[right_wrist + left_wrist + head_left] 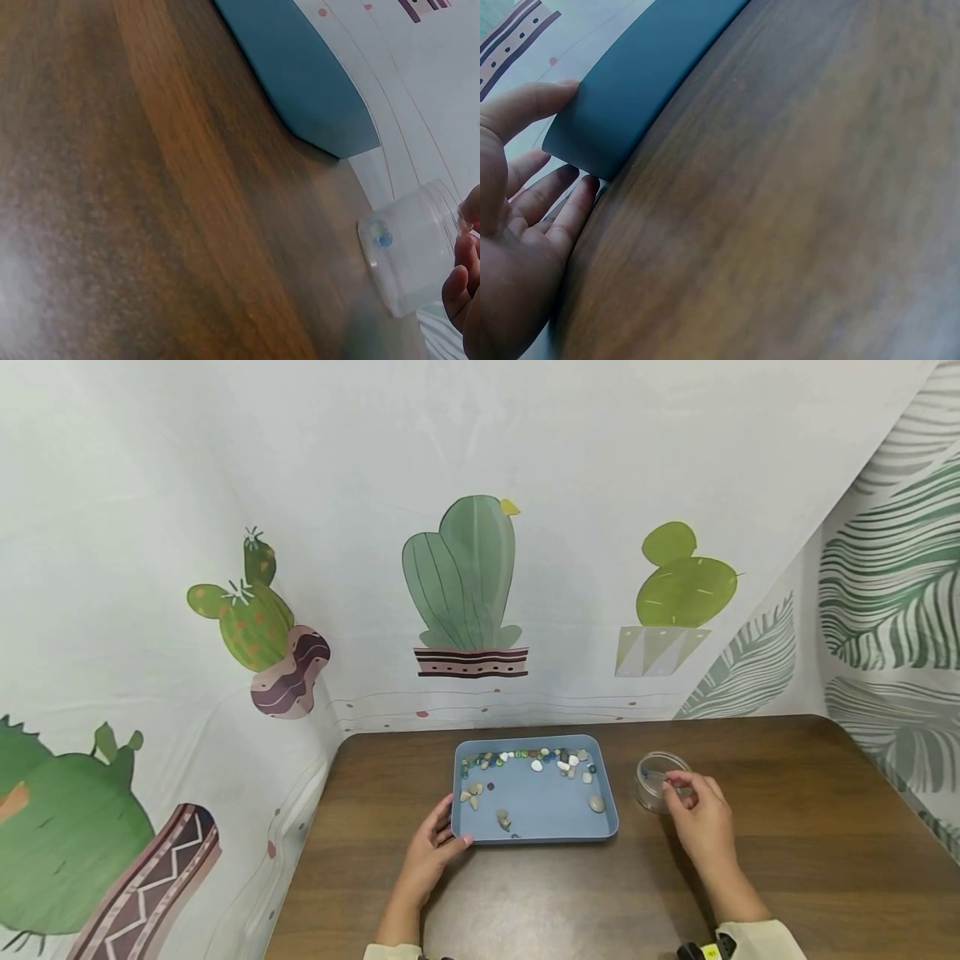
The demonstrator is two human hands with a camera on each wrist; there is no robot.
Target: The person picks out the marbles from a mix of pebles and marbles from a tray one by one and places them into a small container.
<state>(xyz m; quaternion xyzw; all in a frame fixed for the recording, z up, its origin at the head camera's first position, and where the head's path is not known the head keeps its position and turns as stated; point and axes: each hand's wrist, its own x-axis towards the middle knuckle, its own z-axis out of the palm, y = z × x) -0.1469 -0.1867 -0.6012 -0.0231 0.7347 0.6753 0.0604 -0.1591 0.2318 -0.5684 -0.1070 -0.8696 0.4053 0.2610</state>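
On the table stands a shallow blue tray [540,814] holding small stones and glass beads. My left hand [429,852] holds its near left corner. In the left wrist view the thumb [544,101] lies on the tray's wall and the other fingertips are at its lower edge. To the tray's right is a clear round jar [412,262] with a blue bead [384,240] at the bottom. My right hand [701,818] pinches a small glassy piece [463,223] right at the jar's rim; fingers mostly hide it.
Colourful beads and white stones line the tray's far side. A larger grey stone [596,803] lies near its right wall, and a few brownish stones [472,792] are at the left. Behind the wooden table [547,902] hangs a cactus-printed cloth [360,527].
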